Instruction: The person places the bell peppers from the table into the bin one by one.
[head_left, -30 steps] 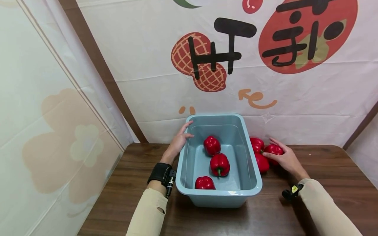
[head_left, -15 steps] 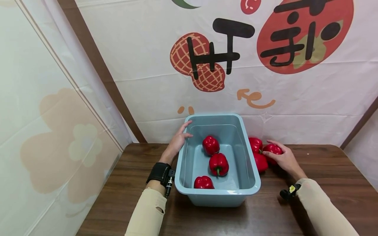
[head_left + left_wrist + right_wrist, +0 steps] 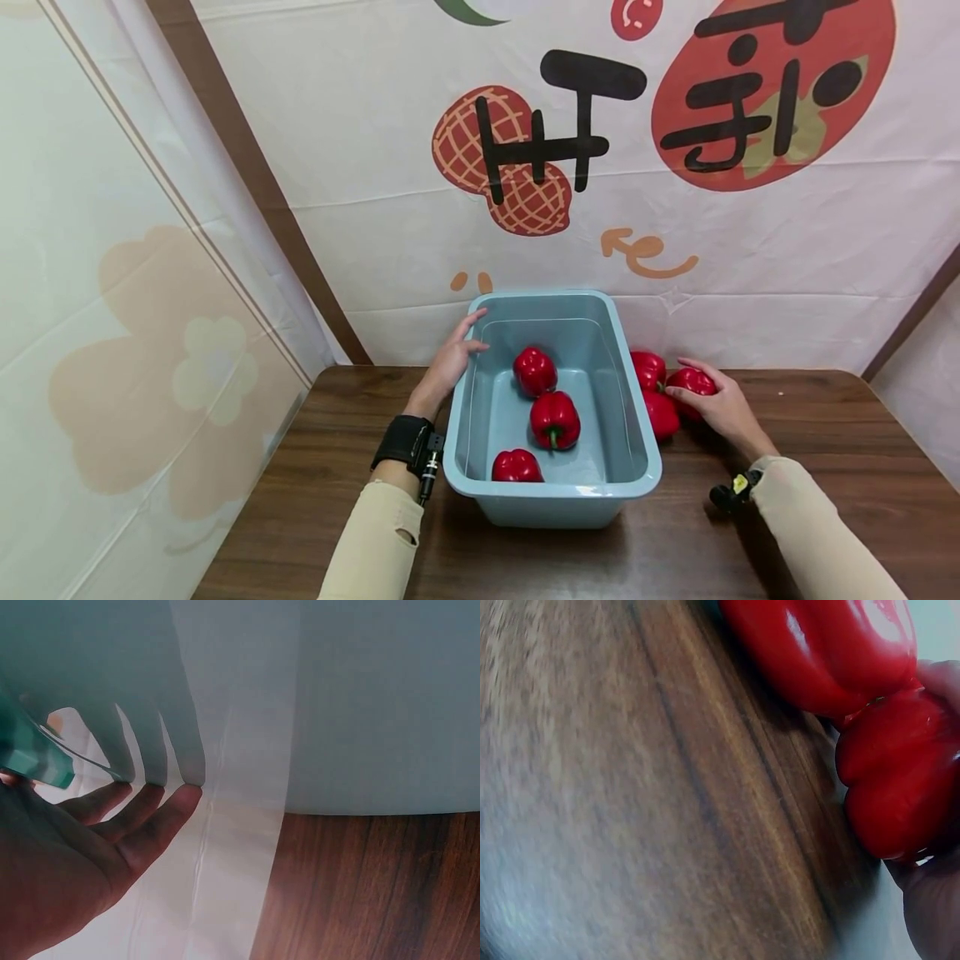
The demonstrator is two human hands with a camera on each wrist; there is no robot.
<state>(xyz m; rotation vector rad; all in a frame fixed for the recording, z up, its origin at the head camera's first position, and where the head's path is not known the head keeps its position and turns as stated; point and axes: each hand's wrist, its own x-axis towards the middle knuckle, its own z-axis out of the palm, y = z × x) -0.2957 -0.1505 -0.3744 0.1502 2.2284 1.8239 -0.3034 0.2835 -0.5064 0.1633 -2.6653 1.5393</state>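
On the wooden tabletop [image 3: 277, 517] stands a blue tub [image 3: 551, 510], its far end close to a white cloth [image 3: 360, 267] printed with a red peanut shape [image 3: 502, 158] and black lettering [image 3: 596, 75]. Three red peppers lie inside the tub: the far pepper [image 3: 535, 372] at the back, the middle pepper [image 3: 555, 420] just in front of it with its green stem [image 3: 553, 437] turned toward the viewer, and the near pepper [image 3: 517, 467] by the front wall, partly hidden by the rim.

Of the hands, the left hand [image 3: 447, 362] is at the tub's left side, fingers spread; two digits reach over the rim, while the left wrist view shows three fingertips [image 3: 191, 793] against the outer wall. The right hand [image 3: 723, 404] grips the held pepper [image 3: 694, 382] between thumb and fingers, to the right of the tub. Next to it, beside the tub's right wall, lie the back pepper [image 3: 648, 369] and the front pepper [image 3: 662, 417]. The right wrist view shows the held pepper touching a neighbour; whether it rests on the tabletop cannot be told.

Pale sleeves [image 3: 375, 542] cover the forearms, and a black band [image 3: 403, 442] circles the left wrist.
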